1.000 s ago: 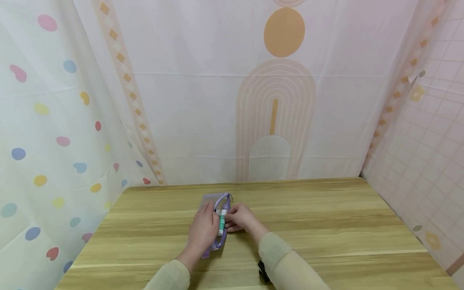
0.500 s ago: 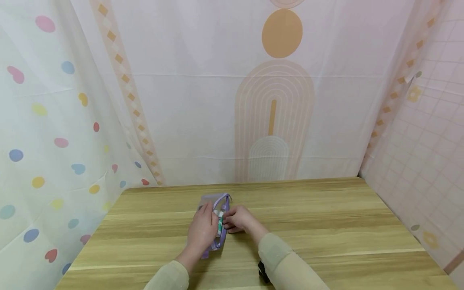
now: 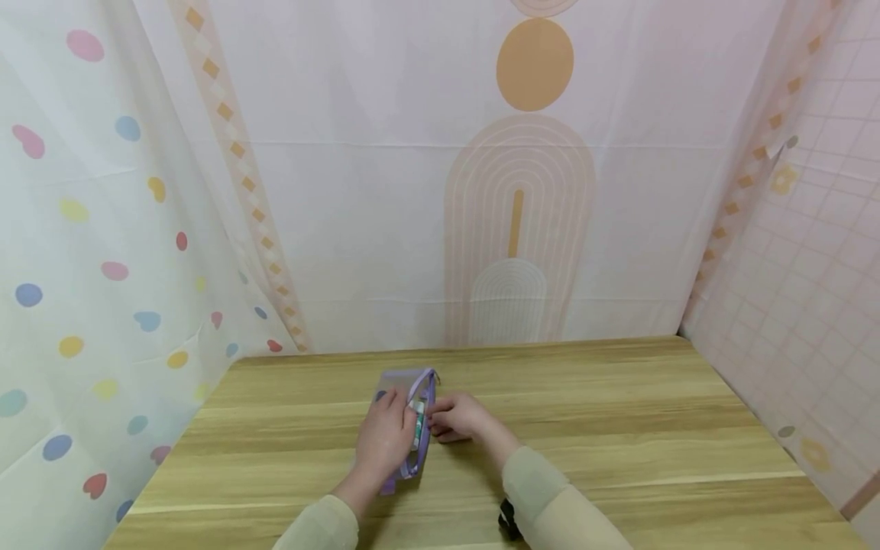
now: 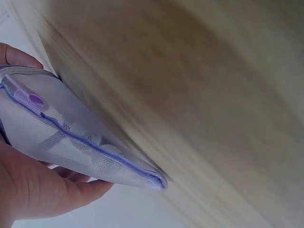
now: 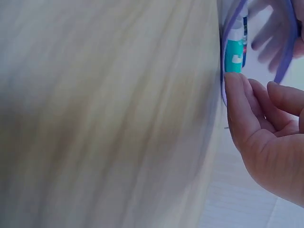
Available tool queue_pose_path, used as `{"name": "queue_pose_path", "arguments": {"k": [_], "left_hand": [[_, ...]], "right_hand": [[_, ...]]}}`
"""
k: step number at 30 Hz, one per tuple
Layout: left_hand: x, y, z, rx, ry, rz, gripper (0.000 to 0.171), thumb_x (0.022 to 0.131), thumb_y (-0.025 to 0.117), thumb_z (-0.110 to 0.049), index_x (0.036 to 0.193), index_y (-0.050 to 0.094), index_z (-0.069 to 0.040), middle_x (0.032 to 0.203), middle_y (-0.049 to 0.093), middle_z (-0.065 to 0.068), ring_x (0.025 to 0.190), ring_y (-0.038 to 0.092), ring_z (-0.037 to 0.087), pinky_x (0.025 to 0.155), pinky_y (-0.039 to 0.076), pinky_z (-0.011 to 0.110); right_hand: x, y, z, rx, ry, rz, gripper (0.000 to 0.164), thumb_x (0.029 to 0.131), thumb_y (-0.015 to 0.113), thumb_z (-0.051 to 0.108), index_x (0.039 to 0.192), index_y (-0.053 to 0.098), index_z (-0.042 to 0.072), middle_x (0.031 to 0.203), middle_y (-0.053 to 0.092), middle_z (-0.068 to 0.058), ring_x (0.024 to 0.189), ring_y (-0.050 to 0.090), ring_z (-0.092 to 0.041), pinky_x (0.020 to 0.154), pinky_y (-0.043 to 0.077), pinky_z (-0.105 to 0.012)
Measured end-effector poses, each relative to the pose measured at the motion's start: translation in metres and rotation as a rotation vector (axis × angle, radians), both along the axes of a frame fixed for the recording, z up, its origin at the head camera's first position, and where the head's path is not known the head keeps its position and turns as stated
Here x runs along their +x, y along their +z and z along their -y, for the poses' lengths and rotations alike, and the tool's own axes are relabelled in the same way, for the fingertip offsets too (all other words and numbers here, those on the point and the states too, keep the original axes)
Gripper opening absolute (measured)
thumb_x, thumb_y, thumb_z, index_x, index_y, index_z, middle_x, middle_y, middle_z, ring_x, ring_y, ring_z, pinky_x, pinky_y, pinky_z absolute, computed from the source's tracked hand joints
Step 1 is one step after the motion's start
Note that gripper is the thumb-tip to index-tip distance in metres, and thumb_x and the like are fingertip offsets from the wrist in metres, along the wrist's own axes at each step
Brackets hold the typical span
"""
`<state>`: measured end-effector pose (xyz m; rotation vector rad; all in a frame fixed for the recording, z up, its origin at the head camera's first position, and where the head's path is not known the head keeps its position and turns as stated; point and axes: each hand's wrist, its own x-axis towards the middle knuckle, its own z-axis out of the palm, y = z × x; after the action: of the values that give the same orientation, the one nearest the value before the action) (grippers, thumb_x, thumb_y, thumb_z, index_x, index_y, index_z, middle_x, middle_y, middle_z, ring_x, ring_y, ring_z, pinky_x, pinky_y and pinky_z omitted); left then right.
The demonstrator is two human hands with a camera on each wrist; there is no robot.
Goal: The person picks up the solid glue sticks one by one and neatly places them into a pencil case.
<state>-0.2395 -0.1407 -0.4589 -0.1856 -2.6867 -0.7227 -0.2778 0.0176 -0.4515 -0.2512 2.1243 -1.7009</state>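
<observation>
A translucent mesh pencil pouch [image 3: 400,376] with purple trim lies on the table, its zip opening facing right. My left hand [image 3: 385,437] grips the pouch, with the thumb at one face and the fingers at the other in the left wrist view. Inside the opening sits a green and white tube like a glue stick [image 5: 233,53], next to a slim dark-blue item [image 5: 245,42]. My right hand [image 3: 462,418] is at the opening, fingers fairly straight. In the right wrist view its fingertips [image 5: 232,78] are right at the tube's near end, and the thumb stands apart.
The wood-grain table [image 3: 619,428] extends around the pouch. A small black object [image 3: 509,521] lies by the right sleeve near the front. Patterned curtains [image 3: 371,229] hang behind the table and at both sides.
The green tube has gone leftward, deeper into the pouch, and less of it shows. My right hand has followed it, then shifted slightly back right. The left hand stays on the pouch.
</observation>
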Motion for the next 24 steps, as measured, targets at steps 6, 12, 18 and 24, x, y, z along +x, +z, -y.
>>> {"name": "queue_pose_path", "arguments": {"k": [6, 12, 18, 24], "left_hand": [[0.001, 0.002, 0.000, -0.020, -0.026, 0.027, 0.040, 0.098, 0.047, -0.019, 0.127, 0.064, 0.004, 0.135, 0.053, 0.031, 0.123, 0.051, 0.049, 0.102, 0.042, 0.059], [0.002, 0.001, 0.003, -0.079, -0.069, 0.034, 0.036, 0.093, 0.054, -0.016, 0.121, 0.068, 0.001, 0.132, 0.054, 0.033, 0.123, 0.050, 0.050, 0.102, 0.041, 0.061], [0.004, 0.003, 0.004, -0.133, -0.073, 0.097, 0.036, 0.091, 0.058, -0.018, 0.121, 0.069, -0.002, 0.135, 0.053, 0.032, 0.126, 0.047, 0.051, 0.099, 0.039, 0.068], [0.004, 0.002, 0.006, -0.166, -0.089, 0.116, 0.038, 0.090, 0.062, -0.021, 0.123, 0.068, -0.003, 0.138, 0.050, 0.032, 0.129, 0.044, 0.052, 0.100, 0.037, 0.070]], "right_hand": [[0.005, 0.008, -0.024, 0.028, 0.024, -0.070, 0.028, 0.098, 0.054, 0.000, 0.120, 0.062, -0.016, 0.106, 0.069, -0.025, 0.094, 0.069, -0.033, 0.079, 0.060, -0.039], [0.010, 0.018, -0.056, 0.069, 0.049, -0.157, 0.030, 0.099, 0.053, 0.002, 0.122, 0.058, -0.018, 0.113, 0.066, -0.028, 0.101, 0.067, -0.038, 0.081, 0.059, -0.039], [0.015, 0.024, -0.087, 0.073, 0.050, -0.215, 0.034, 0.100, 0.054, 0.006, 0.123, 0.057, -0.018, 0.115, 0.065, -0.030, 0.104, 0.066, -0.040, 0.085, 0.058, -0.040], [0.023, 0.022, -0.117, 0.176, 0.012, -0.305, 0.035, 0.099, 0.058, 0.011, 0.123, 0.060, -0.014, 0.111, 0.068, -0.023, 0.100, 0.068, -0.035, 0.081, 0.059, -0.037]]}}
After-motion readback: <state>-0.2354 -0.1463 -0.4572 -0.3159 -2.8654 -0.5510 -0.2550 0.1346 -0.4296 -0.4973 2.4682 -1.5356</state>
